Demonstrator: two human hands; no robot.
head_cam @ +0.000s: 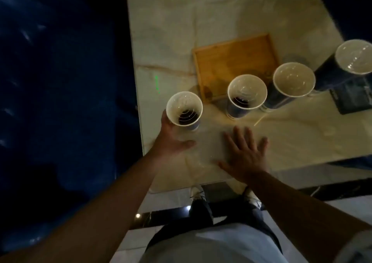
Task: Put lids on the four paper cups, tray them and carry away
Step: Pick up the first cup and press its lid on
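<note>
Four lidless paper cups, dark blue outside and cream-white inside, are seen standing in a loose row across a pale marble table. The leftmost cup, holding dark liquid, is gripped at the table's left edge by the left hand, fingers wrapped round its wall. The second cup, also showing dark liquid, stands just in front of a wooden tray. The third cup and fourth cup are set further right. The right hand is laid flat on the table, fingers spread.
</note>
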